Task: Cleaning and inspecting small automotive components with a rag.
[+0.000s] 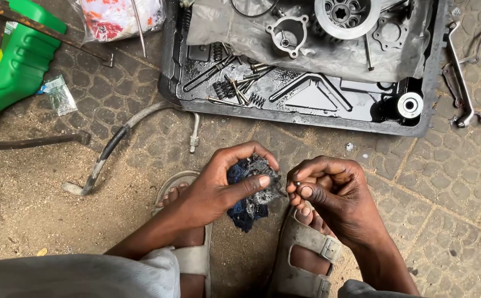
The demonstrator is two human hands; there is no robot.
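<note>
- Pinched btwn right hand (334, 193) thumb & forefinger: small dark metal part (296, 184), too tiny to tell long axis or which way it points.
- Clamped in left hand (218, 185): dark blue greasy rag (251, 190), bunched, touching the part.
- Both held over sandalled feet, near front edge of black tray (428, 118) w/ springs, bolts, engine bits.

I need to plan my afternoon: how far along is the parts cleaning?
Done: nothing looks clearly finished. In hand: the left hand grips a dirty rag; the right hand pinches a small part beside it. Left: springs, bolts and housings in the oily tray.
</note>
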